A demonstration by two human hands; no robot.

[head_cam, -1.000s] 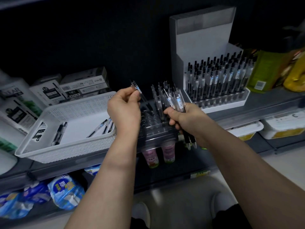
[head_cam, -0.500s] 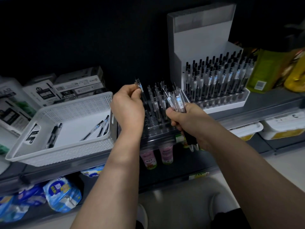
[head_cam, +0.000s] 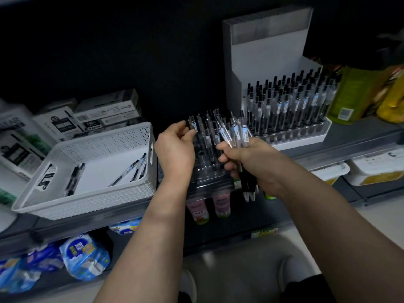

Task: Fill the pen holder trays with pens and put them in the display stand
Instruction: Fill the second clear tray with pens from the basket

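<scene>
A clear pen holder tray (head_cam: 207, 171) sits on the grey shelf between my hands, with several pens standing in its back rows. My left hand (head_cam: 175, 147) pinches one pen (head_cam: 193, 124) upright at the tray's back left. My right hand (head_cam: 247, 158) grips a bundle of pens (head_cam: 238, 134), tips pointing down past the shelf edge. To the right stands a grey and white display stand (head_cam: 269, 55) holding a tray full of upright pens (head_cam: 288, 106).
A white perforated basket (head_cam: 91, 200) to the left holds several loose pens (head_cam: 131, 169). Pen boxes (head_cam: 105, 112) lie behind it. Green and yellow packets (head_cam: 358, 95) stand at far right. Bottles (head_cam: 220, 204) and blue packs (head_cam: 85, 254) fill the lower shelves.
My left hand has carried its pen from above the tray's front to the back left row and stood it upright. The right hand holds the bundle in nearly the same spot.
</scene>
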